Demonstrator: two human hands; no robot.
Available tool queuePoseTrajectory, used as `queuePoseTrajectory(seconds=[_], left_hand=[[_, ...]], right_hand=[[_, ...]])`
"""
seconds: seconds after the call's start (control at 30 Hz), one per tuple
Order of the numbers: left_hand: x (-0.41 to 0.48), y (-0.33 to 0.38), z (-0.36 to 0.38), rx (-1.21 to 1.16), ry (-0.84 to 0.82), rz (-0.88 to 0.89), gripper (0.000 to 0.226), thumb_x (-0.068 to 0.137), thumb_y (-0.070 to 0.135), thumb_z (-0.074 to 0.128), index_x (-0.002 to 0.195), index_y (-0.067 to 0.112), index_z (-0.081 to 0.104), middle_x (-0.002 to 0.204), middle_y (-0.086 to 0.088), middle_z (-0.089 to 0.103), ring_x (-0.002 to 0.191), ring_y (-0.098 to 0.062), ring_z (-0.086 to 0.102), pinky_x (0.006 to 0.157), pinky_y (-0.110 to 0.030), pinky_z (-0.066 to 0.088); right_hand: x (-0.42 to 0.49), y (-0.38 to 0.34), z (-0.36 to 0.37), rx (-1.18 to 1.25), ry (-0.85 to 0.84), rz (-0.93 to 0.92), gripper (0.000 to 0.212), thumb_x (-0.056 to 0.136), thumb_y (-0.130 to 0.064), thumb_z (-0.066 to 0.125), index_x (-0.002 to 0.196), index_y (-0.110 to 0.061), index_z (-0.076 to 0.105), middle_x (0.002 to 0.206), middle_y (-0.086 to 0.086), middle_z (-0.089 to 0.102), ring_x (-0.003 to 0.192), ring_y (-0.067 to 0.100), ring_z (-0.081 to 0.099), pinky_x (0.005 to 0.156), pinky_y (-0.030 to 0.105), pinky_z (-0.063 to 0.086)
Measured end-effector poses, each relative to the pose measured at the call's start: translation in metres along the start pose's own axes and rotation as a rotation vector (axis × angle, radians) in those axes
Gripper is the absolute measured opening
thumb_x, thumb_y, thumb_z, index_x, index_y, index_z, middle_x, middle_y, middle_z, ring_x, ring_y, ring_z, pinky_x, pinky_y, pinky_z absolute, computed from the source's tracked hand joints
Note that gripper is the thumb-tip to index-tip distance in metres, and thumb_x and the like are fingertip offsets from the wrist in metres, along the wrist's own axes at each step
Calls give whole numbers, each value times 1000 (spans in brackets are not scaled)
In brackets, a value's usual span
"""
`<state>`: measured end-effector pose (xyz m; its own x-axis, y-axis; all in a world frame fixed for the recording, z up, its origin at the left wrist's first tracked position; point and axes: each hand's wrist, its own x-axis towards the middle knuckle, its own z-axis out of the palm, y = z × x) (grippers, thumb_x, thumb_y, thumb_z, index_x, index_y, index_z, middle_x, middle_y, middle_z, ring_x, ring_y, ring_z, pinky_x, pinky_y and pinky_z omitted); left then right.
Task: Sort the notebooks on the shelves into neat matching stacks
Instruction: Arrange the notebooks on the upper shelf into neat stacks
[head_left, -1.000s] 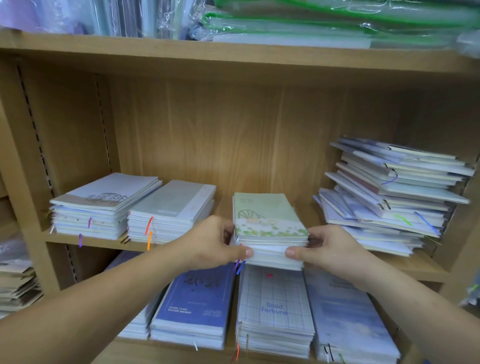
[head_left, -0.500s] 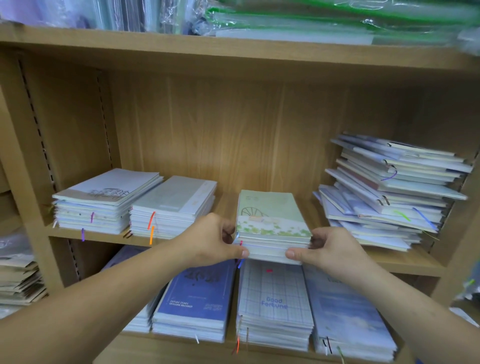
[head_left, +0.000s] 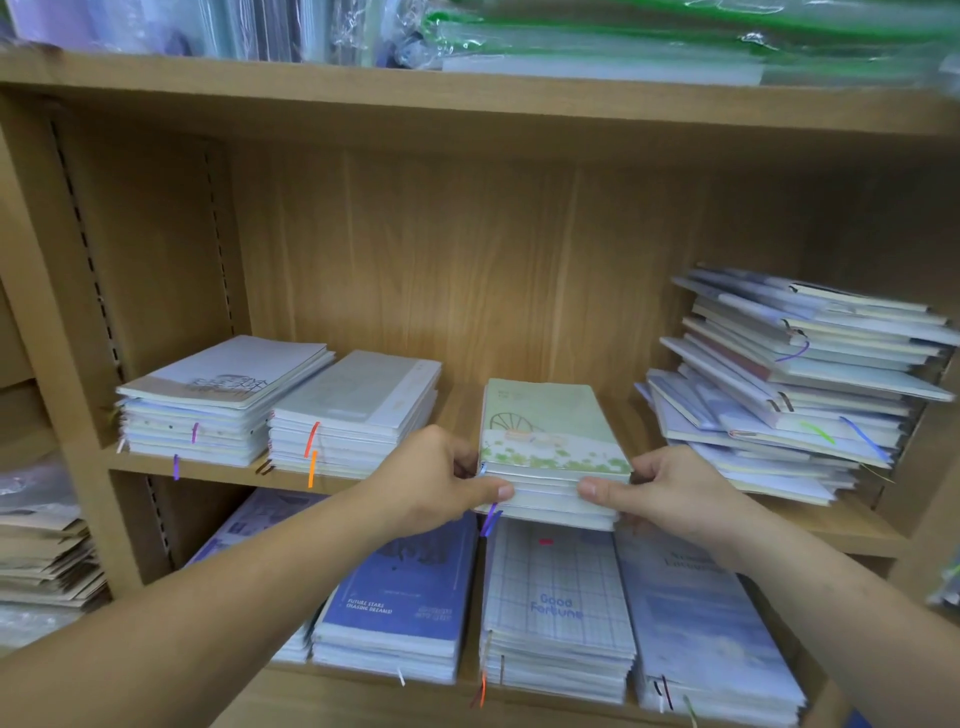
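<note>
here a small stack of notebooks (head_left: 550, 467) with a green cover on top is held at the front edge of the middle shelf (head_left: 831, 525). it is gripped on its left side by the left hand (head_left: 436, 480) and on its right side by the right hand (head_left: 660, 491), thumbs pressed on the front edge and fingers curled round the sides. a messy pile (head_left: 795, 384) lies to the right, two neat stacks (head_left: 280, 405) to the left.

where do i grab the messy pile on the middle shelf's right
Take the messy pile by its bottom notebooks, coming in low from the open front. Its notebooks lie fanned and skewed, so gripping the top alone would likely spill the rest.
</note>
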<state>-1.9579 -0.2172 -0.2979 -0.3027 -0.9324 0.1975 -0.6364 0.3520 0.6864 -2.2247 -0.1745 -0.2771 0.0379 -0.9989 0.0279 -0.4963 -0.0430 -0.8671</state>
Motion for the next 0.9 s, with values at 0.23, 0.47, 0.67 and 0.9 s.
queuePoseTrajectory(seconds=[0.23,0.47,0.67,0.9], left_hand=[[-3,-10,2,39,-8,23,44,81,53,82,60,19,62,48,13,43,47,-5,38,52,-21,32],[-7,-8,10,250,10,45,47,89,52,74,86,7,61,75,-13,62,63,-21,52,57,-32,39],[-8,-12,20,227,52,25,45,91,49,70,81,7,61,67,-7,55,60,-20,48,55,-32,35],[-5,-25,16,227,128,-34,42,91,49,70,78,10,60,68,-5,53,63,-23,51,59,-38,43]], right_hand=[[-3,5,4,-125,95,-52,54,73,-49,87,52,-20,46,42,-14,41,36,2,37,43,15,27],[-3,6,10,-253,66,-33,52,73,-38,91,51,-18,49,36,-12,39,31,2,37,38,13,27],[2,10,11,-306,63,-24,40,63,-36,97,53,-18,64,44,-16,58,44,-5,53,45,11,34],[19,8,22,-361,83,-53,45,60,-39,98,50,-14,62,43,-13,50,45,-3,44,47,18,33]])
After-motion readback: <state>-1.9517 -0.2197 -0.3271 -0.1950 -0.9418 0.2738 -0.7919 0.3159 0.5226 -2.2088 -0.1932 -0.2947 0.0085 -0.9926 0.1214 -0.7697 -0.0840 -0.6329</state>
